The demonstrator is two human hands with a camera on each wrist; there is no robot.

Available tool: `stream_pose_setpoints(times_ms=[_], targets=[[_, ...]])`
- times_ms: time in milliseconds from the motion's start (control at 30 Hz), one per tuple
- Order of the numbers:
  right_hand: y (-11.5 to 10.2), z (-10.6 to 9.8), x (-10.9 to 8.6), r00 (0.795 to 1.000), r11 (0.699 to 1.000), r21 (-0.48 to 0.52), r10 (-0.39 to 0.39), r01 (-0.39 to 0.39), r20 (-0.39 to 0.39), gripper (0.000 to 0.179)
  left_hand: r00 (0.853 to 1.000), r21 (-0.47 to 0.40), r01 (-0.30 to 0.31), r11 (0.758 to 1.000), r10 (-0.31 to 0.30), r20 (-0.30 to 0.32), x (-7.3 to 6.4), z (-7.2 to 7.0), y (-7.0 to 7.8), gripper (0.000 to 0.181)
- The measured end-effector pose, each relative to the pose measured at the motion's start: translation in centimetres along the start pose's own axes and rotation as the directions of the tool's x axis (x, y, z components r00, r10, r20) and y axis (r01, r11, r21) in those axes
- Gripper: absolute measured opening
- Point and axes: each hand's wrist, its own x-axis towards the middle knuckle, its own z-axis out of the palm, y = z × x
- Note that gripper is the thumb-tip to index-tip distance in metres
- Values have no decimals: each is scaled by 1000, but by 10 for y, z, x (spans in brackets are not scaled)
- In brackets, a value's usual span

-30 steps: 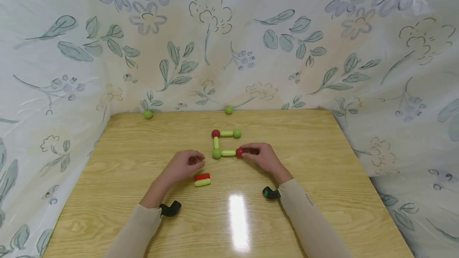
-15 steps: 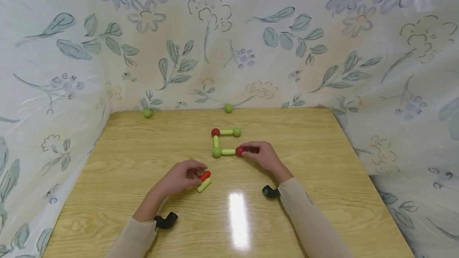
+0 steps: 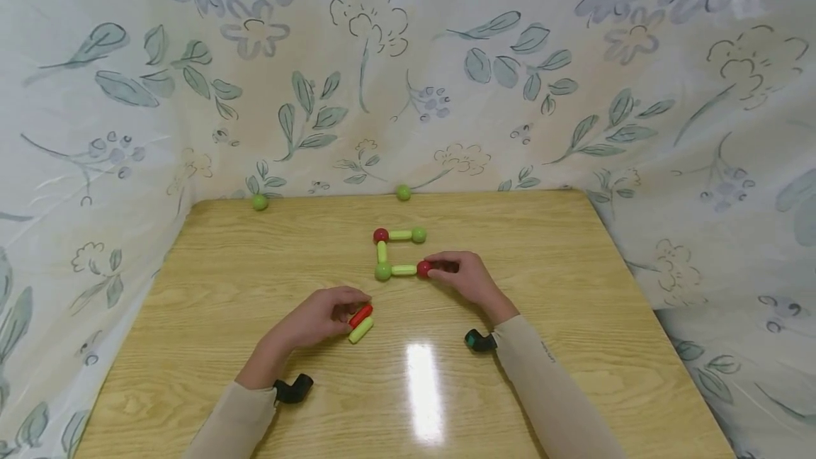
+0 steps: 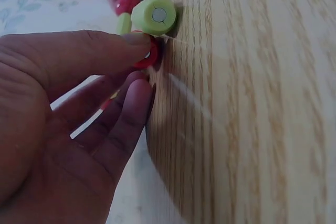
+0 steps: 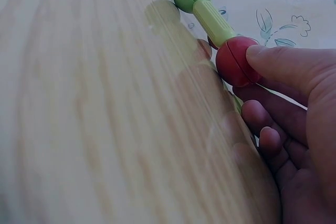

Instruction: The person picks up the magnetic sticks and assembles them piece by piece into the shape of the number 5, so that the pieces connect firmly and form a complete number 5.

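Note:
Four-sided in part, a shape of magnetic building sticks and balls lies mid-table, with yellow-green sticks (image 3: 404,270) linking red and green balls. My right hand (image 3: 468,278) pinches the red ball (image 5: 237,61) at its near right end between thumb and fingers. Lower left, my left hand (image 3: 321,317) pinches a red magnetic stick (image 3: 361,316), thumb on its near end. Right beside that stick lies a loose yellow-green stick (image 3: 361,330); in the left wrist view its metal end disc (image 4: 159,15) faces the camera. The red stick is partly hidden by the thumb there.
Two loose green balls stand along the table's back edge, a left ball (image 3: 259,202) and a middle ball (image 3: 404,193). Flower-patterned cloth (image 3: 408,91) hangs behind and beside the wooden table (image 3: 542,388). Black wrist devices (image 3: 293,389) project from both sleeves.
My left hand has moved down and toward me onto the red stick. Both loose sticks have turned from nearly level to slanted. The right hand keeps its hold on the red ball.

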Motion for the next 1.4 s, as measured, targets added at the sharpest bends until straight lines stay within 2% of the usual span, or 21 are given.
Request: stream_pose_setpoints(times_ms=[233,367,467,733,1067,1167,1300,1400], targets=[[-3,-1,-1,1000,1000,-1,8,-8,1,26,999,39,-6,999,5,32,6,-1,5,49],[-4,0,-1,1000,1000,-9,7,-7,-1,25,1000,81,-5,997,3,18,8,-2,5,47],[-4,0,0,1000,1000,-15,8,-8,-2,26,1000,90,20,996,-20,-4,8,-3,3,47],[-3,0,0,1000,1000,-11,2,-2,-1,27,998,72,39,997,-36,-44,8,-3,1,46],[-5,2,1,1000,1000,4,12,-12,3,29,988,30,72,997,-68,-140,14,1,10,47],[-4,3,1,1000,1000,1,19,-19,1,28,986,36,55,998,-48,-159,18,3,14,48],[-4,2,1,1000,1000,-4,11,-11,-2,28,986,30,25,999,-20,-163,25,7,19,49],[-3,1,1,1000,1000,-9,9,-10,-4,29,988,9,31,999,-29,-149,31,12,23,49]])
